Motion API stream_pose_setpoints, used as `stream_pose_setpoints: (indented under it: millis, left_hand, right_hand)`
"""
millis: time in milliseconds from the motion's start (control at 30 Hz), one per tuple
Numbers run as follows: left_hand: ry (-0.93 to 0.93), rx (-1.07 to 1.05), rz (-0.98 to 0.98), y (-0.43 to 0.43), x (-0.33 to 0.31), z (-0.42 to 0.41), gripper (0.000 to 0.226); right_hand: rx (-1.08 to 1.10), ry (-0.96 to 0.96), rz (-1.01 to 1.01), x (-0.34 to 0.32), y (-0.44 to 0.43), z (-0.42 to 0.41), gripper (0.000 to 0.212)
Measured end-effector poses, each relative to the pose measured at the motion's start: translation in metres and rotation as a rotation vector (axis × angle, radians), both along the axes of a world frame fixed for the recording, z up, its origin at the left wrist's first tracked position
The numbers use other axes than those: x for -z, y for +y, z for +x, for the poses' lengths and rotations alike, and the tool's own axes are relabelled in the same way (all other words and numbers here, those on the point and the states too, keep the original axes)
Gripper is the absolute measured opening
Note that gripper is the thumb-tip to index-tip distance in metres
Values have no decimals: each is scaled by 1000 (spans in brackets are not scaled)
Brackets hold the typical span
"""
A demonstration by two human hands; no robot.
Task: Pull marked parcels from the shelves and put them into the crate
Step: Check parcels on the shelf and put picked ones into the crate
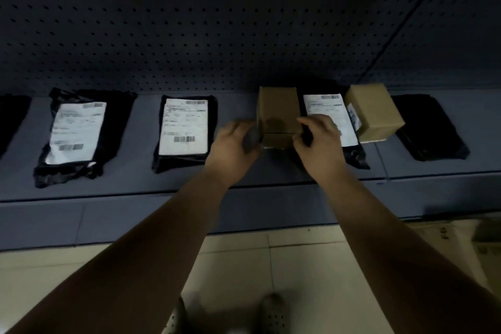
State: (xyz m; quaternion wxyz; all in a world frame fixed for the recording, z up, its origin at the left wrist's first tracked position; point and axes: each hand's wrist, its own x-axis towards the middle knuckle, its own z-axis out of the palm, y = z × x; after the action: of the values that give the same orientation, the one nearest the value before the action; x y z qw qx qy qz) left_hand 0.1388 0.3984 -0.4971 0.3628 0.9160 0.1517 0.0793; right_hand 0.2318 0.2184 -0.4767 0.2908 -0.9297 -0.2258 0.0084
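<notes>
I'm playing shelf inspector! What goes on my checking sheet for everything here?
Surface: grey shelf, parcels lying in one row.
Job's things: small cardboard box, held at both sides. A second cardboard box has a label on its side. Three labelled black mailers. Crate not seen.
Clutter: plain black mailer, no label showing.
Hands: left hand and right hand both grip the small cardboard box.
Cables: nothing seen.
Surroundings: pegboard back panel, tiled floor, shoes, dim light.
</notes>
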Motion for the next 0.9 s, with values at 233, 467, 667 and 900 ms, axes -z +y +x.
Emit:
stream_pose_setpoints:
  millis: [233,467,667,900]
  left_hand:
    - [69,-210,-224,-38,11,29,59]
    - [11,-273,-244,-34,25,23,40]
    - [-148,-211,-322,-26,6,10,36]
    - [-22,-273,-539,-25,1,14,59]
  right_hand:
    - [-163,195,-31,-2,-7,24,50]
    - [-147,235,12,6,-3,26,37]
    - [-8,555,90,3,14,15,37]
    - [109,478,216,-4,12,14,40]
